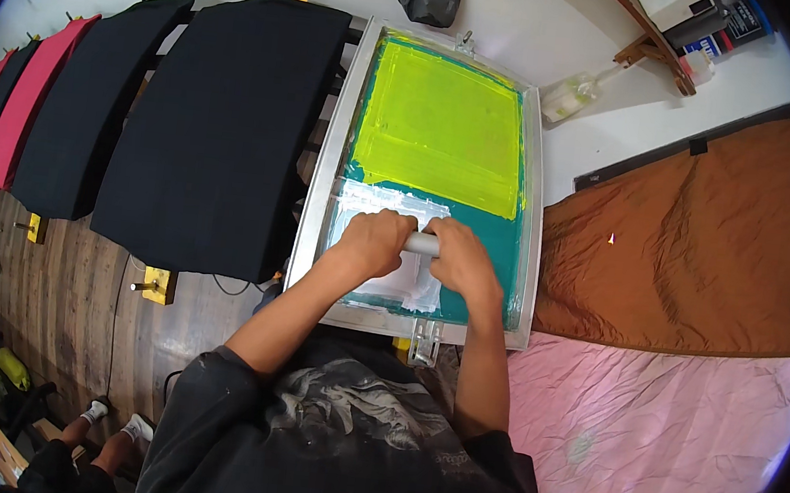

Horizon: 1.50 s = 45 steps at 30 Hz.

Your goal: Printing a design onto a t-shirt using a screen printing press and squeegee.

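Observation:
My left hand (pixel 376 243) and my right hand (pixel 458 259) are both closed around the grey rounded handle of a squeegee (pixel 422 244). A short stretch of the handle shows between them; its blade is hidden. The squeegee is over the near part of a screen-printing frame (pixel 323 176), whose metal border surrounds a teal mesh (pixel 502 258). White ink (pixel 371 196) is smeared on the mesh around and under my hands. Beyond them, a large yellow-green rectangle of ink (pixel 442 122) covers the far part of the mesh. A metal clamp (pixel 423 343) sits at the near edge.
Black fabric-covered boards (pixel 219 132) and red ones (pixel 36 103) stand in a row at left. Brown cloth (pixel 684 248) and pink cloth (pixel 654 437) hang at right. A bottle (pixel 569 98) is behind the frame. Other people's legs (pixel 107 471) show lower left.

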{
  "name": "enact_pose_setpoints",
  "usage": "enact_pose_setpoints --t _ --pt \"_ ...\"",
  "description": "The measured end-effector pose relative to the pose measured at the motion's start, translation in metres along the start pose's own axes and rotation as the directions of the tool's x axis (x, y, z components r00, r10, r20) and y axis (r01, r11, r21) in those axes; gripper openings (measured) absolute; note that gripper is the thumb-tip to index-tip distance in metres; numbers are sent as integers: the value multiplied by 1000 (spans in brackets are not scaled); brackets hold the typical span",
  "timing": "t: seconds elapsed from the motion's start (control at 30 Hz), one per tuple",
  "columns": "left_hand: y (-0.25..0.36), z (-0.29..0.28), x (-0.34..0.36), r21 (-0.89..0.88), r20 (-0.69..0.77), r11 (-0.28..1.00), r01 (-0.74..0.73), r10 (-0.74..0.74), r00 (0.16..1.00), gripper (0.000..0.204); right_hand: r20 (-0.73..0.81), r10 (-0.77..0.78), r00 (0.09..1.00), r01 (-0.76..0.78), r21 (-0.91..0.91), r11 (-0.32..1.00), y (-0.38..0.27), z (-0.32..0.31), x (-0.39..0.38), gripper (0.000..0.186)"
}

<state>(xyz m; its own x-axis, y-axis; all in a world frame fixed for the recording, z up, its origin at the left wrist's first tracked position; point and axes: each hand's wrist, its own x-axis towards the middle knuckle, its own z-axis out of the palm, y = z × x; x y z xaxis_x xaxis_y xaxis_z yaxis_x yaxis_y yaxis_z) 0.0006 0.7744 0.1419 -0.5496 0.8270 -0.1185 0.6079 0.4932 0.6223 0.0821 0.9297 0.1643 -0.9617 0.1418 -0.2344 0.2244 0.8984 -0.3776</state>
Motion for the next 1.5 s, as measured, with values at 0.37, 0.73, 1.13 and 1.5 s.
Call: enact_pose_setpoints --t 0.37,0.73,1.13,1.5 --pt "8 21 -46 -36 -13 998 -56 55 998 23 12 12 1000 -13 69 998 -17 20 -48 31" --pt "0 -26 -40 -1 16 999 46 -46 999 27 35 -68 997 67 25 997 -32 7 -14 25" --pt "-10 24 -74 -45 -126 997 -57 51 991 39 -112 -111 987 116 34 993 -34 46 -49 41" --pt "-3 -4 -45 -42 29 999 -29 30 999 38 -65 -31 997 32 19 999 -29 21 -37 34"
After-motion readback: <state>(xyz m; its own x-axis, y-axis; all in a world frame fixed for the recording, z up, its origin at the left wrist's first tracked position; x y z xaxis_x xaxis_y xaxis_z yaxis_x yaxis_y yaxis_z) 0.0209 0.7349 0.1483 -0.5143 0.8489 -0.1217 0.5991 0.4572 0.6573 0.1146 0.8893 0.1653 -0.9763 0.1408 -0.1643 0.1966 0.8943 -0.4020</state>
